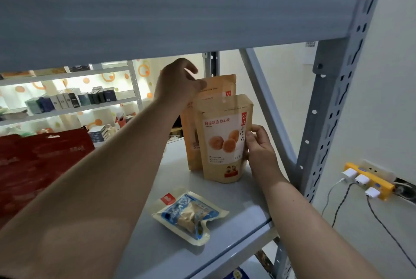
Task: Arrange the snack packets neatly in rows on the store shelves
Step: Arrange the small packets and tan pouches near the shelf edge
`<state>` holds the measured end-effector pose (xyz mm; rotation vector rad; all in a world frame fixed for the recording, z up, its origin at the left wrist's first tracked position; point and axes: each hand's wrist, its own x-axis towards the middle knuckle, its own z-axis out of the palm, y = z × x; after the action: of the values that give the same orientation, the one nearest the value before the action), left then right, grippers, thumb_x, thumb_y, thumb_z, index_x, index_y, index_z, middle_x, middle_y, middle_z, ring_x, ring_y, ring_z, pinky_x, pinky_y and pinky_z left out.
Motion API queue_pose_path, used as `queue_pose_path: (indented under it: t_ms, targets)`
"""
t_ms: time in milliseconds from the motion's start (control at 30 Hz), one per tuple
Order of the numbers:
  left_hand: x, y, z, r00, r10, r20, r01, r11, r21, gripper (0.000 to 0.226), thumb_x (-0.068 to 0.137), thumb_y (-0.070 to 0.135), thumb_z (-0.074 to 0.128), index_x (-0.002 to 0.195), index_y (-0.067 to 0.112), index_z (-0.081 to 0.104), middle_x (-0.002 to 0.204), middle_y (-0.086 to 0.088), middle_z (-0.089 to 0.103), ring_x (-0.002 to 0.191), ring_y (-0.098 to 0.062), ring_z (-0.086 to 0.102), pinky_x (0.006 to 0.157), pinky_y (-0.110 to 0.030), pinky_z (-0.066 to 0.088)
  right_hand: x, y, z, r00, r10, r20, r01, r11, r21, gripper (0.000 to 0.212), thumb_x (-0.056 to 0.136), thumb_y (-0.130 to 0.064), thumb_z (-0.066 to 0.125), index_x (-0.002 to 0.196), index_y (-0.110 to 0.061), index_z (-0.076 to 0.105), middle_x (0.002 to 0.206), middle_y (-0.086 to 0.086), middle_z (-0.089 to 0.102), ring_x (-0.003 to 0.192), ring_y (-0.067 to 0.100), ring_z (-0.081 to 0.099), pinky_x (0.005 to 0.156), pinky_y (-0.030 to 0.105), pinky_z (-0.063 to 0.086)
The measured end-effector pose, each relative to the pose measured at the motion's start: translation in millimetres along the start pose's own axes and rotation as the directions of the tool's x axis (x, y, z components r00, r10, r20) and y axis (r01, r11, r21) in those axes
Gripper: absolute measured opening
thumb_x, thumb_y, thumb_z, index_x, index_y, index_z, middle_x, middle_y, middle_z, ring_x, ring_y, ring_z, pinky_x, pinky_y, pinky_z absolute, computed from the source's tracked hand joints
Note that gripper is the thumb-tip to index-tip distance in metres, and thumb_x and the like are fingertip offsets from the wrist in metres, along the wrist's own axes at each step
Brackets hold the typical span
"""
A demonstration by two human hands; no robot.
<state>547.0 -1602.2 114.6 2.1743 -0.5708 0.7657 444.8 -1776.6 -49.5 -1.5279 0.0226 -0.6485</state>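
Between the hands, on the grey metal shelf (pixel 243 211), stand a front tan paper stand-up pouch (pixel 221 143) and a rear orange-tan pouch (pixel 217 84). The left hand (pixel 177 82) pinches the rear pouch's top; the right hand (pixel 258 143) pinches the front pouch's side seam. Judged light, pliable and easily toppled; the sealed edges offer the firmest hold.

2 kraft pouches (pixel 222 139) upright; blue pkt (pixel 191 214) flat
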Motion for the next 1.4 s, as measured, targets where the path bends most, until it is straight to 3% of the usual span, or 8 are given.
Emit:
queue_pose_path:
  t_ms: [167,367,567,767,933,1067,1200,1400]
  targets:
    - [-50,-25,17,0.98,-0.2,0.001,0.194,0.949,-0.25,0.024,0.086,0.032,0.062,0.108,0.025,0.06,0.097,0.011,0.065,0.084,-0.01,0.062,0.065,-0.027,0.051,0,0,-1,0.996,0.093,-0.004,-0.092,0.995,0.039,0.017,0.094,-0.035,0.047,0.099,-0.032,0.063,0.088,-0.006,0.071,0.08,0.006,0.067,0.062,0.023,0.049]
    - [-117,-55,38,0.929,-0.289,0.231,0.348,0.896,-0.277,0.018,0.078,0.019,0.065,0.083,0.036,0.063,0.078,0.018,0.065,0.071,0.003,0.062,0.053,-0.011,0.042,1,9,-2,0.984,0.178,0.011,-0.177,0.983,-0.043,0.016,0.081,-0.031,0.047,0.084,-0.026,0.062,0.08,-0.004,0.066,0.083,0.02,0.063,0.077,0.046,0.053]
    - [-132,-70,50,0.959,-0.195,0.206,0.236,0.951,-0.199,0.033,0.082,0.01,0.059,0.076,0.042,0.055,0.076,0.021,0.06,0.069,0.004,0.058,0.055,-0.01,0.039,5,16,-3,0.988,0.151,0.0,-0.151,0.985,-0.078,0.01,0.081,-0.033,0.046,0.08,-0.027,0.055,0.077,-0.001,0.058,0.074,0.016,0.058,0.07,0.042,0.05]
    - [-136,-85,53,0.958,-0.15,0.243,0.2,0.959,-0.199,0.037,0.084,0.005,0.06,0.095,0.04,0.058,0.087,0.019,0.059,0.077,-0.001,0.056,0.059,-0.007,0.038,2,15,-3,0.985,0.17,-0.006,-0.169,0.977,-0.128,0.019,0.083,-0.036,0.046,0.092,-0.025,0.058,0.085,0.007,0.064,0.084,0.031,0.06,0.078,0.056,0.053]
    - [-138,-88,55,0.964,-0.102,0.247,0.158,0.962,-0.222,0.032,0.083,0.007,0.062,0.103,0.032,0.063,0.096,0.011,0.065,0.086,-0.012,0.06,0.072,-0.024,0.048,-1,10,-1,0.984,0.176,-0.032,-0.179,0.972,-0.154,0.018,0.084,-0.034,0.045,0.094,-0.024,0.057,0.088,0.014,0.061,0.082,0.035,0.058,0.078,0.063,0.051]
    - [-138,-90,55,0.968,-0.08,0.239,0.13,0.971,-0.201,0.031,0.084,0.01,0.062,0.106,0.031,0.066,0.094,0.01,0.064,0.081,-0.008,0.059,0.073,-0.03,0.052,-5,4,1,0.982,0.185,-0.03,-0.187,0.973,-0.135,0.018,0.081,-0.034,0.045,0.092,-0.024,0.056,0.091,0.018,0.06,0.08,0.028,0.057,0.08,0.061,0.051]
    - [-138,-89,53,0.966,-0.088,0.241,0.137,0.972,-0.193,0.027,0.081,0.013,0.064,0.101,0.031,0.066,0.09,0.011,0.063,0.076,-0.004,0.058,0.065,-0.022,0.046,-8,1,2,0.981,0.19,-0.03,-0.193,0.97,-0.145,0.019,0.083,-0.033,0.044,0.094,-0.023,0.057,0.092,0.017,0.062,0.084,0.03,0.06,0.078,0.06,0.052]
    - [-134,-81,42,0.943,-0.177,0.28,0.214,0.971,-0.105,0.019,0.077,0.024,0.068,0.094,0.029,0.062,0.087,0.009,0.062,0.076,-0.009,0.06,0.063,-0.028,0.05,-9,-4,5,0.976,0.206,-0.066,-0.213,0.966,-0.145,0.021,0.084,-0.03,0.043,0.094,-0.029,0.061,0.092,0.017,0.063,0.082,0.03,0.061,0.063,0.044,0.05]
